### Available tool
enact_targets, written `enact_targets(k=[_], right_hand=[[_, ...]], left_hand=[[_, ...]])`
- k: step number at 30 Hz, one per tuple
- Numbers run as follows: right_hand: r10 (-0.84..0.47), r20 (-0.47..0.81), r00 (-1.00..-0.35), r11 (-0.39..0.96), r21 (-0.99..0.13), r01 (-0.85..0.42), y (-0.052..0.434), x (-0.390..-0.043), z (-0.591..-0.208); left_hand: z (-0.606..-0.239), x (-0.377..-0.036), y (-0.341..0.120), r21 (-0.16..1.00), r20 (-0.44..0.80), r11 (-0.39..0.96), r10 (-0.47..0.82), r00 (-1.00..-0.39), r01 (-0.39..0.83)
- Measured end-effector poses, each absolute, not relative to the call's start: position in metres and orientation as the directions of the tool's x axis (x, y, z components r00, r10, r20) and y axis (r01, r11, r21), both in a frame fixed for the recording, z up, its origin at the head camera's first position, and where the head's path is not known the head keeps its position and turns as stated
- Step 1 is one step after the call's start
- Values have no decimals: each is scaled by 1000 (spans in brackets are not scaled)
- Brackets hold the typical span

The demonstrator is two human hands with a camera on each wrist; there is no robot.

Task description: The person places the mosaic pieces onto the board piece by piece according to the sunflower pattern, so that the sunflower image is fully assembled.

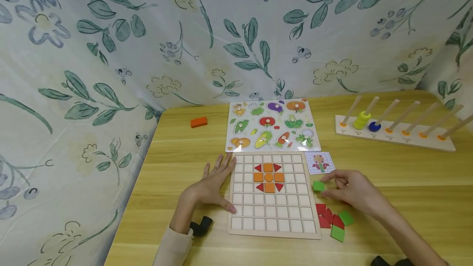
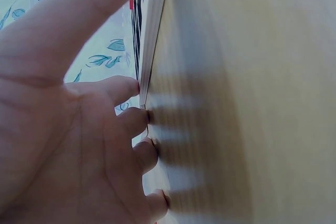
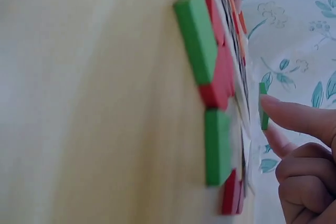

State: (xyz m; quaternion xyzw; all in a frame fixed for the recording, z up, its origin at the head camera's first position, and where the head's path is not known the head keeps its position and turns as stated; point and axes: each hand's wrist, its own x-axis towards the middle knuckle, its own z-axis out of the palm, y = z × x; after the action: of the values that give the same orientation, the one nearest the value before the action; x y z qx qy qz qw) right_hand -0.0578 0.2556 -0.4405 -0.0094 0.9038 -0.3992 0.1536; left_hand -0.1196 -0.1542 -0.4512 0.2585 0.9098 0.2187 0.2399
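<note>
- Red-orange rectangular block (image 1: 198,122), matte, lying by itself on the yellowish wood-grain table (image 1: 177,155).
- Left hand (image 1: 212,186): fingers spread and extended, fingertips and thumb resting along the left edge of the board, gripping nothing.
- Pale wooden grid board (image 1: 281,212), flat, with raised ribs between square cells; likely stiff and light, best steadied by its rim.
- On its upper cells: an orange disc (image 1: 268,177), orange squares (image 1: 267,167) around it, and red triangles (image 1: 258,168) at the corners, all smooth-faced.
- White vegetable puzzle (image 1: 253,123), a printed panel just beyond the board.
- Printed pattern card (image 1: 320,163), thin, beside the board's right edge.
- Green square tile (image 1: 318,186), right of the board and raised; probably light, rigid, slightly slippery; best taken by opposite edges.
- Right hand (image 1: 351,188): thumb and forefinger pinching that tile, remaining fingers curled.
- Loose red pieces (image 1: 325,221) and loose green tiles (image 1: 338,233), thick, crisp-edged, clustered near the board.
- Pale peg stand (image 1: 395,134), upright dowels, with yellow rings (image 1: 362,120) and a blue ring (image 1: 375,126).
</note>
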Motion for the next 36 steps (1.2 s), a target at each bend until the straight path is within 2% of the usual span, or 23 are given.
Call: enact_targets(k=[8, 20, 27, 36], right_hand=[[-176, -280, -944, 606, -786, 120, 217, -58, -430], [-258, -241, -935, 552, -831, 62, 158, -65, -439], [-239, -291, -926, 538, -834, 123, 145, -64, -445], [-274, -284, -919, 528, -843, 102, 145, -64, -450]], left_hand=[[-451, -120, -154, 518, -331, 774, 574, -749, 364], [-452, -121, -154, 500, -332, 777, 580, -744, 382], [-451, -121, -154, 510, -327, 772, 581, -745, 379], [-452, -121, -154, 514, -330, 772, 580, -745, 374]])
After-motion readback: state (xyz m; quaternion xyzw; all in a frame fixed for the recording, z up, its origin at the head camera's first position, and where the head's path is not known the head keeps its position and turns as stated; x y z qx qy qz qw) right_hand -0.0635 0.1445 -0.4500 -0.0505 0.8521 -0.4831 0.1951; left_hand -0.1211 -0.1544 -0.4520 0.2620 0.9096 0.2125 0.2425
